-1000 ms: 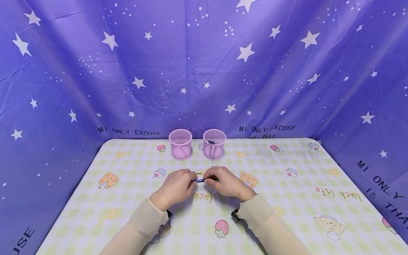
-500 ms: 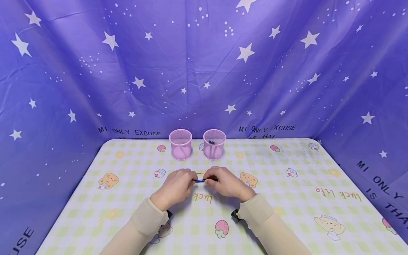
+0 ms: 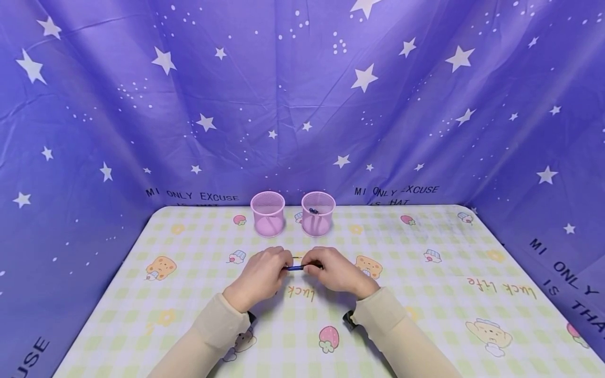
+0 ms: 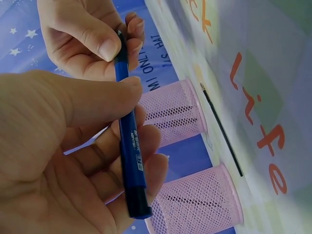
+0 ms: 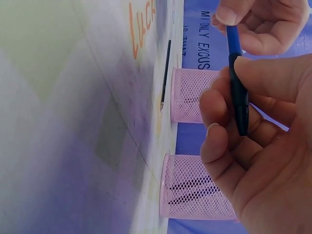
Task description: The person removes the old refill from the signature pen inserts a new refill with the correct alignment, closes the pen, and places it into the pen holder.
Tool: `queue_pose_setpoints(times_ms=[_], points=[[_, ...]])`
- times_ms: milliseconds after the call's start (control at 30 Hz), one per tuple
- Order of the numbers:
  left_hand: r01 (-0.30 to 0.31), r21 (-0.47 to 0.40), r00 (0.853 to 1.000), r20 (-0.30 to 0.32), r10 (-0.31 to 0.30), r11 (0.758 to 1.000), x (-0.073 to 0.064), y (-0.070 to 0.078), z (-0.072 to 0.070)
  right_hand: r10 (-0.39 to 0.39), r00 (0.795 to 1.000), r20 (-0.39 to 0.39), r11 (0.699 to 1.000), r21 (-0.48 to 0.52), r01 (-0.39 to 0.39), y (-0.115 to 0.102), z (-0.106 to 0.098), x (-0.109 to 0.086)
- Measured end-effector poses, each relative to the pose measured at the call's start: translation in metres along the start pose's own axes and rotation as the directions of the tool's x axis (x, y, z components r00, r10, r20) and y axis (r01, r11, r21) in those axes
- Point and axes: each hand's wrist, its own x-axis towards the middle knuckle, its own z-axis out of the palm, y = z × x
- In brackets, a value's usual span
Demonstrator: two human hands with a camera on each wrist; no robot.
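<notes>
While the blue pen (image 3: pixel 296 267) hangs level just above the middle of the counter (image 3: pixel 425 294), both hands pinch it: the left hand (image 3: pixel 261 276) curls round one end, the right hand (image 3: pixel 334 274) round the other. A thin dark refill (image 4: pixel 222 129) lies on the checked, cartoon-printed cloth behind them. Two pink mesh cups (image 3: pixel 268 212) stand side by side near the far edge. Purple star-patterned fabric (image 3: pixel 302 94) walls in the counter on three sides.

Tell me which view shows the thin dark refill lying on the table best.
Left wrist view: the thin dark pen refill lies full-length on the checked tablecloth, unobstructed. The right wrist view shows it too, more foreshortened. In the head view only a faint sliver shows between the hands.
</notes>
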Motion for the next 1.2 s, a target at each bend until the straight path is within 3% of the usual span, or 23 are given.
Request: queue_pose_setpoints(times_ms=[333, 600, 1200], points=[[0.018, 0.007, 1.000, 0.004, -0.018, 1.000, 0.0003, 0.0004, 0.0015, -0.032, 0.999, -0.010, 0.999, -0.002, 0.032, -0.0015, -0.0019, -0.0001], [0.023, -0.016, 0.998, 0.061, -0.022, 1.000, 0.0014, 0.0023, 0.0014, -0.020, 1.000, -0.022, 1.000, -0.001, 0.020, -0.0012, -0.0008, -0.0001], [0.009, -0.014, 1.000, -0.007, -0.009, 1.000, 0.0010, -0.0003, 0.0025, -0.031, 0.999, -0.009, 0.999, -0.012, 0.031, -0.0010, -0.0007, -0.0004]])
